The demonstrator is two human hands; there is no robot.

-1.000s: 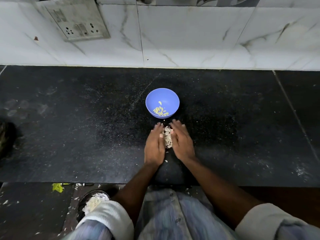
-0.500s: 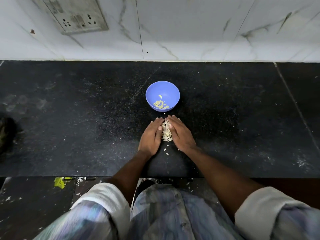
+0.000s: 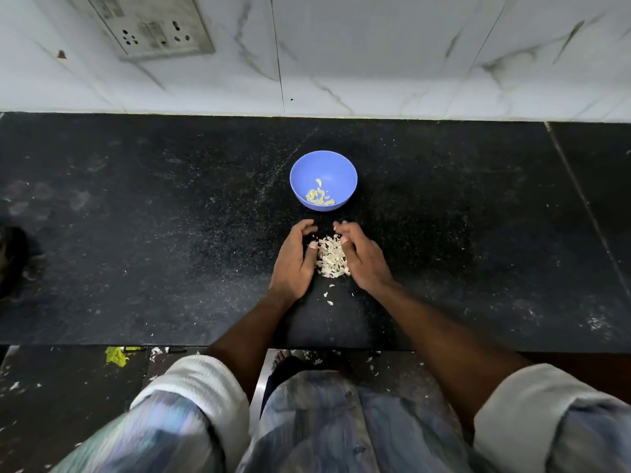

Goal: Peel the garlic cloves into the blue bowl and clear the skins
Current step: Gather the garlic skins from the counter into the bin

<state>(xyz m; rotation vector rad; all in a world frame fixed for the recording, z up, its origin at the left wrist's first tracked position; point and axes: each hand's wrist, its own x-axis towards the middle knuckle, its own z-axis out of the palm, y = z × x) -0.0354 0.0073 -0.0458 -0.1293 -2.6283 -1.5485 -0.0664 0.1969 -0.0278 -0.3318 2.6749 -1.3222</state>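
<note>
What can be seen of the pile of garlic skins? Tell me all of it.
The pile of garlic skins is a loose heap of thin, papery, off-white flakes on the black counter, just in front of the blue bowl. The left hand and right hand cup it from either side, thumbs at its edges. A few stray flakes lie apart, nearer the person.

My only view sits on the head, looking steeply down and forward over the worktop (image 3: 136, 233), its near edge close below me.
</note>
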